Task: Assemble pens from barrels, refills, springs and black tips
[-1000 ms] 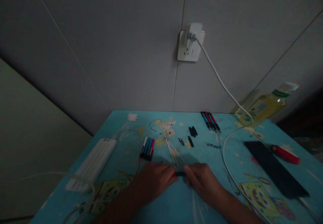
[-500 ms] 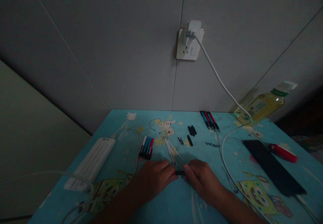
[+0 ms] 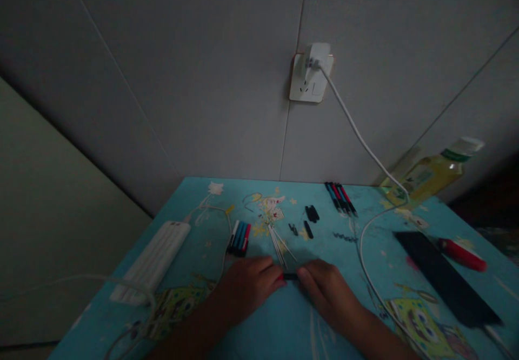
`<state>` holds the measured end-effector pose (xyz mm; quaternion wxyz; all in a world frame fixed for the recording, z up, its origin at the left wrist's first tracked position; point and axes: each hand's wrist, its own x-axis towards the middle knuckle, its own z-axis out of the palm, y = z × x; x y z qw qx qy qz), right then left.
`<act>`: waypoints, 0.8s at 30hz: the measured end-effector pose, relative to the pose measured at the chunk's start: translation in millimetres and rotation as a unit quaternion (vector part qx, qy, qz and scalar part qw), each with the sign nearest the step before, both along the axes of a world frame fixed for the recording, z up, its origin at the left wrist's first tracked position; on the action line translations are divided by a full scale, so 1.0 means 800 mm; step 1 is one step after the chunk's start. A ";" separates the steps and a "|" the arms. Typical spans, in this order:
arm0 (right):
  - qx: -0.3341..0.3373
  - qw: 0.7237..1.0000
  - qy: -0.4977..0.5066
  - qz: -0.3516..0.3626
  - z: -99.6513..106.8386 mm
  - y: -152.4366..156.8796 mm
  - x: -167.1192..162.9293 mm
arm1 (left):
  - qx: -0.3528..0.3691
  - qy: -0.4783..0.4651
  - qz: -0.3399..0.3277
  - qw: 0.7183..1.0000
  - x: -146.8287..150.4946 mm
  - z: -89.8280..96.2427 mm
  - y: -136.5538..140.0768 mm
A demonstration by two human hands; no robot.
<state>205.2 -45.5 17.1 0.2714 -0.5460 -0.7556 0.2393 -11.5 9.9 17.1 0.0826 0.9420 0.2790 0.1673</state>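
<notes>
Currently, left hand and right hand grasp opposite ends of a red-and-black barrel. Thin white rods lie just beyond, on the blue tabletop.

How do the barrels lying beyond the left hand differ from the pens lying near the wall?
The barrels include a white one; the pens do not. The barrels look shorter; the pens look longer, with pointed tips. The pens lie closer to the wall than the barrels do. Both include blue, red and black.
</notes>
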 end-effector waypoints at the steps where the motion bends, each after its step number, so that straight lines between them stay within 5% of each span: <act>1: -0.006 1.000 0.009 0.005 0.002 0.000 0.000 | -0.003 0.004 0.002 1.000 0.000 0.000 0.001; 16: -0.032 0.998 0.047 0.037 0.004 0.000 -0.001 | -0.010 0.017 0.000 1.000 -0.002 -0.007 -0.003; 24: 0.005 0.992 0.097 0.075 0.006 0.000 -0.005 | -0.009 0.015 -0.007 1.000 -0.001 -0.015 -0.006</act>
